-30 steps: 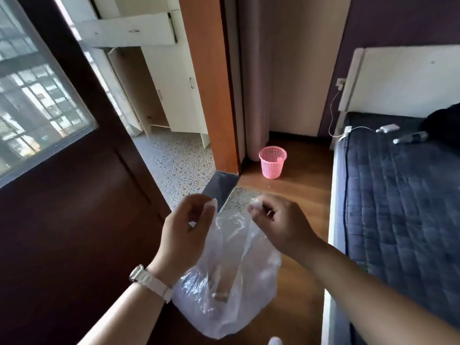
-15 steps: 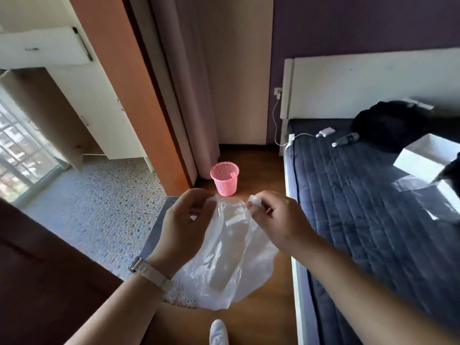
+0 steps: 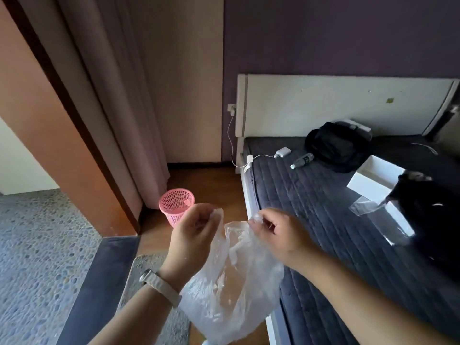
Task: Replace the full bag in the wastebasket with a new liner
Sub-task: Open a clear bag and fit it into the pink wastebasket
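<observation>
1. Compared with a second ago, the view has swung away from the dark door and window toward the bed point(image 3: 336, 220), and the pink wastebasket point(image 3: 176, 205) now sits larger in view and closer to the person's hands.
2. The left hand point(image 3: 193, 241) pinches one edge of the clear plastic bag point(image 3: 229, 290) between thumb and fingers, as it did before; the right hand point(image 3: 278, 236) pinches the opposite edge, so the bag's mouth is parted a little and the rest hangs limp below both hands.
3. The wastebasket stands upright and appears to hold no bag, apart from a small pale scrap inside. Judging from that, the full bag is already out and the liner is being carried over to be fitted; the person seems mid-approach, with the mouth not yet spread wide enough to go over the rim.
4. The wastebasket rests on a wooden floor point(image 3: 214, 185), just beside the curtain point(image 3: 117, 95) and an orange-brown door frame point(image 3: 57, 135), and near the bed's head corner.
5. Left of the wastebasket lies pebbled flooring point(image 3: 37, 245). On the bed, well apart from the wastebasket, lie a charger point(image 3: 282, 152), a bottle point(image 3: 302, 161), a black bag point(image 3: 338, 145) and a white box point(image 3: 373, 180).
</observation>
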